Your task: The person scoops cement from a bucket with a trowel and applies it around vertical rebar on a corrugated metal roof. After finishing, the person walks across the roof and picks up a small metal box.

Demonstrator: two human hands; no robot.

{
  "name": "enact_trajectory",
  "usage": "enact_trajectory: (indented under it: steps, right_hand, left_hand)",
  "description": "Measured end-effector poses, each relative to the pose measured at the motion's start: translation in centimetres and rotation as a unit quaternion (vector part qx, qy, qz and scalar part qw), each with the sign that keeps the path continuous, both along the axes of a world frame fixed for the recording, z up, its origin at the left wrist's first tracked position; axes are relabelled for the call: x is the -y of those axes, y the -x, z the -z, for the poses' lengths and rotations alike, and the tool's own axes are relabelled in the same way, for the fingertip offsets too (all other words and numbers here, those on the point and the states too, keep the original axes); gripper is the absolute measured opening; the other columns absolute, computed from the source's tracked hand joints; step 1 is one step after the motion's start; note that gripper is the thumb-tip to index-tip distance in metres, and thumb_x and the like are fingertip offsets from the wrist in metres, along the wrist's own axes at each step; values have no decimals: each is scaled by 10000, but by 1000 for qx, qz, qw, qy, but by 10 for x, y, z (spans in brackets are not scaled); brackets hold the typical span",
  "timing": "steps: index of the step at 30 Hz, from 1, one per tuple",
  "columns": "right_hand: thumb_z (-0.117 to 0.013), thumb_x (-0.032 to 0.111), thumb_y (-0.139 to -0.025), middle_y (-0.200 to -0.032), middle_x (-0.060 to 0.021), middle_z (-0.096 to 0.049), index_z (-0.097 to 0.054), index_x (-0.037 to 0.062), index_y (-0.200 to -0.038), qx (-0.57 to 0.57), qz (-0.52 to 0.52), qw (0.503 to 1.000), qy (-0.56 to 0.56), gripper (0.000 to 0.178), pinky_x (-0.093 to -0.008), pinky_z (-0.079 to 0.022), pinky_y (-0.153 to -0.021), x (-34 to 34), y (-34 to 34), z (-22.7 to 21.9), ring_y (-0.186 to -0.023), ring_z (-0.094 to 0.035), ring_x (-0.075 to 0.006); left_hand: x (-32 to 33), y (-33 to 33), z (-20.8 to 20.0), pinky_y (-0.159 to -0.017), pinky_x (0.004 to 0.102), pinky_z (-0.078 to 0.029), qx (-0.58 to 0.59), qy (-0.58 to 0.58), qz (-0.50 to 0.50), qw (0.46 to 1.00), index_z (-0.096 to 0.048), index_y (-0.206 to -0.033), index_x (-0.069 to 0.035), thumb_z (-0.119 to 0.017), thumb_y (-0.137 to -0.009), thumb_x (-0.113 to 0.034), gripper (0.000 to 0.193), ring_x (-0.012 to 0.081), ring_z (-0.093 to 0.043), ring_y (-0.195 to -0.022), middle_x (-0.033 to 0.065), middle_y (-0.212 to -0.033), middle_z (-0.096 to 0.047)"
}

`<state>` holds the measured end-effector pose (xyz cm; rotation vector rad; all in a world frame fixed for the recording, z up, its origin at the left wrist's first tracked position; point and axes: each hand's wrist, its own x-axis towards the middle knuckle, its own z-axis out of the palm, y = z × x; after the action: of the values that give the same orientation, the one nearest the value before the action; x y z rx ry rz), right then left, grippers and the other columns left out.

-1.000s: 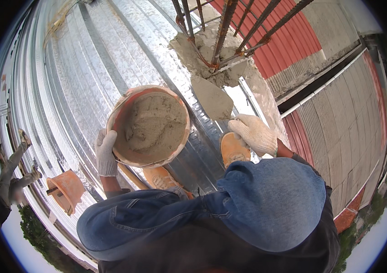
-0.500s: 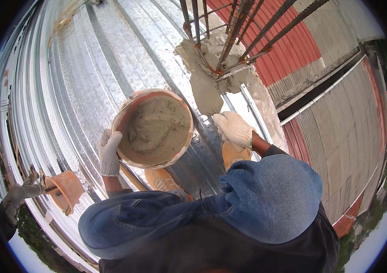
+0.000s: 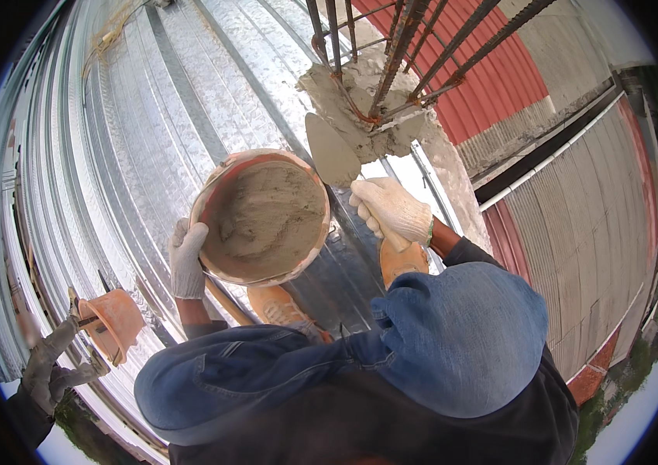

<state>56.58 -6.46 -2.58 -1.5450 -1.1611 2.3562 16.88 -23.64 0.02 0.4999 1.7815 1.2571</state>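
My left hand [image 3: 187, 260], in a white glove, grips the near rim of a round orange pan [image 3: 206, 198] filled with grey-brown mortar [image 3: 267, 221]. The pan rests tilted over my knees. In my gloved right hand [image 3: 391, 209] is the handle of a pointed trowel [image 3: 331, 151]. Its mortar-smeared blade points up, just right of the pan's far rim. Past the blade, rusty rebar [image 3: 391, 54] rises from a patch of wet mortar on a column top [image 3: 360, 116].
I crouch on a shiny corrugated metal roof [image 3: 151, 116]; my orange boots [image 3: 282, 302] show under the pan. At the lower left edge another person's gloved hand [image 3: 46, 364] is beside a small orange bucket [image 3: 116, 322]. Red and grey roofs [image 3: 577, 217] lie far below on the right.
My right hand has swung the trowel left, from beside the column toward the pan's rim. The pan has shifted slightly. The other person's hand has dropped lower, closer to the small bucket.
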Motion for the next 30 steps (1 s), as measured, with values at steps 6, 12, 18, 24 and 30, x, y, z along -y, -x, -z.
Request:
enact_trajectory:
  steps: [6,12,18,24,30]
  right_hand:
    - [-553,394,-1198,-738,33,-601,-666,66,-1055,-147,95,976,133,375,-247,-486,-457,-15,27,14,-533,-558,-74]
    - [-566,432,-1194,-765,33,-599,-670,64,-1061,-69,96,989,85,404,-257,-499,-457,-12,6,22,-543,-554,-68]
    - [-573,431,-1184,-732,17,-595,-672,34,-1051,-81,110,989,56,431,-271,-490,-459,-9,-16,19,-533,-549,-80]
    - [-573,403,-1187,-700,8,-583,-669,27,-1023,-84,15,992,88,421,-284,-463,-437,-1,-40,19,-504,-541,-94]
    - [-590,417,-1168,-744,-24,-625,-701,-13,-1018,48,-11,999,-15,469,-306,-481,-528,-3,-80,6,-564,-576,-109]
  left_hand:
    - [-3,-1,-3,-843,274,-529,10,7,5,1000,-756,-1084,-80,-837,-1028,-217,169,80,-615,-910,-28,-1032,-702]
    - [-1,-1,-1,-833,273,-519,-6,8,0,1000,-735,-1043,-85,-827,-1027,-221,166,75,-596,-898,-35,-1010,-681]
    - [1,1,0,-823,275,-532,8,12,2,1000,-762,-1104,-72,-838,-1022,-220,185,79,-622,-899,-26,-1022,-705]
    - [1,4,0,-849,293,-563,19,2,2,1000,-771,-1179,-50,-835,-1022,-205,230,95,-663,-934,-1,-1070,-743]
    - [-2,-3,-4,-854,295,-566,12,2,-3,1000,-764,-1184,-48,-839,-1027,-211,238,97,-665,-932,2,-1077,-740]
